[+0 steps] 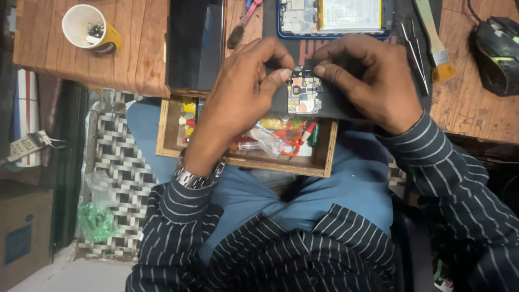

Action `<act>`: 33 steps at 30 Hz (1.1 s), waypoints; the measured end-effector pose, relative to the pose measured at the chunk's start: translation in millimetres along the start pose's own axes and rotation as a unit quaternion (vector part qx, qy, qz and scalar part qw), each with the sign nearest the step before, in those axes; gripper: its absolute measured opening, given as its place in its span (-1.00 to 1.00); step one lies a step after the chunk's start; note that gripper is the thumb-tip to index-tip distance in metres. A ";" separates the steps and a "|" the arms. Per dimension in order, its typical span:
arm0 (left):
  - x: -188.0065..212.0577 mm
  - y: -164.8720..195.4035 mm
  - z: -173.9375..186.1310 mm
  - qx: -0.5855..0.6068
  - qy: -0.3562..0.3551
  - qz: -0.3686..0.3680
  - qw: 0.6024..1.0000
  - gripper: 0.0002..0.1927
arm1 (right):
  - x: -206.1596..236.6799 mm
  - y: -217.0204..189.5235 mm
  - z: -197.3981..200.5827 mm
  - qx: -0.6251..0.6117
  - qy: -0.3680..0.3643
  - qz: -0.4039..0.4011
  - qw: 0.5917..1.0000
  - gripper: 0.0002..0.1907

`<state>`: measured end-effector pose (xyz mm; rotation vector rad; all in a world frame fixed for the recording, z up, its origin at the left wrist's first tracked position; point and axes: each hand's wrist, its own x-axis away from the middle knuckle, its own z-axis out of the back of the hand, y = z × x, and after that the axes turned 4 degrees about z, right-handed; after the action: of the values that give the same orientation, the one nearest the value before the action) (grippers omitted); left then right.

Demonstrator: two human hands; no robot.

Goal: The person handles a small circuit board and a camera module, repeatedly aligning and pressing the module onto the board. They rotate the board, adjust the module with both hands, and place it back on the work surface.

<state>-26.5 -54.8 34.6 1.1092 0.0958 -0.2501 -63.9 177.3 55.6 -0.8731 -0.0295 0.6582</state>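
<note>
Left hand [243,81] and right hand [367,75] both pinch the small circuit board [304,96] with curled fingertips.

Appearing to be a phone repair workshop: opened phone [334,17], tweezers [413,46], brush [435,40], cup of screws [89,28] lying on worn wooden bench [130,59]; parts drawer [246,146] standing open.

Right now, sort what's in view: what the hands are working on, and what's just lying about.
In hand:
circuit board, pinched between left hand and right hand
opened phone

Lying about:
cup
brush
tweezers
mouse
scissors in the drawer
</note>
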 end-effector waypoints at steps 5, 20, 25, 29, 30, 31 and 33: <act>0.6 -1.9 0.3 -0.003 -0.004 -0.007 1.000 -0.87 | 1.6 0.9 3.9 -0.060 0.001 -0.025 0.998 -0.81; -0.1 1.0 -1.8 0.011 0.007 0.000 1.000 -0.87 | 1.5 10.3 18.1 0.148 -0.058 0.166 0.973 -0.87; -0.5 -1.2 -2.9 -0.005 0.006 -0.018 1.000 -0.87 | 1.9 12.7 17.0 0.164 -0.056 0.176 0.969 -0.88; 0.0 -2.9 -3.5 -0.031 0.014 -0.044 0.998 -0.87 | 0.9 16.8 14.8 0.180 -0.051 0.182 0.965 -0.86; -0.2 -3.4 -3.3 -0.034 0.015 -0.053 0.998 -0.87 | 0.7 17.3 14.1 0.181 -0.049 0.182 0.965 -0.84; -0.4 -3.6 -3.6 -0.032 0.016 -0.050 0.998 -0.87 | 0.5 17.8 13.4 0.180 -0.047 0.182 0.966 -0.84; -1.1 -3.2 -4.6 -0.029 0.018 -0.044 0.998 -0.86 | -0.4 18.1 12.8 0.179 -0.042 0.183 0.966 -0.83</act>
<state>-28.1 -51.9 29.9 1.0535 0.1833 -0.3055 -77.4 194.4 51.1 -0.5012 0.1741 1.0116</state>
